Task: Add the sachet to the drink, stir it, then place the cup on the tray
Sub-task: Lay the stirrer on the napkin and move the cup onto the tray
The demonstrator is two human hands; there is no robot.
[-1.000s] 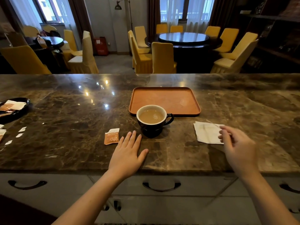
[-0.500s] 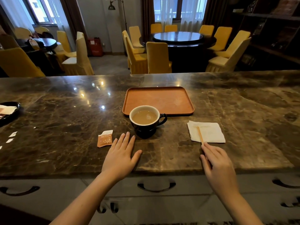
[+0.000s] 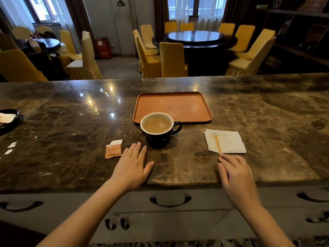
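Note:
A black cup (image 3: pixel 161 138) of milky brown drink stands on the marble counter, its handle to the right, just in front of the orange tray (image 3: pixel 188 120). An orange sachet (image 3: pixel 114 149) lies flat to the cup's left. My left hand (image 3: pixel 132 166) rests flat on the counter between sachet and cup, fingers together, holding nothing. A wooden stir stick (image 3: pixel 217 144) lies on a white napkin (image 3: pixel 229 142) to the right. My right hand (image 3: pixel 235 172) lies palm down with its fingertips at the stick's near end, not gripping it.
A black dish (image 3: pixel 12 120) with paper packets sits at the far left edge, with small white paper scraps (image 3: pixel 11 145) near it. Drawer handles (image 3: pixel 170 201) run below the counter's front edge. Yellow chairs and round tables stand beyond the counter.
My right hand has drawn back from the napkin toward the counter's front edge, uncovering the stir stick. The left hand stays flat. The view shifted slightly.

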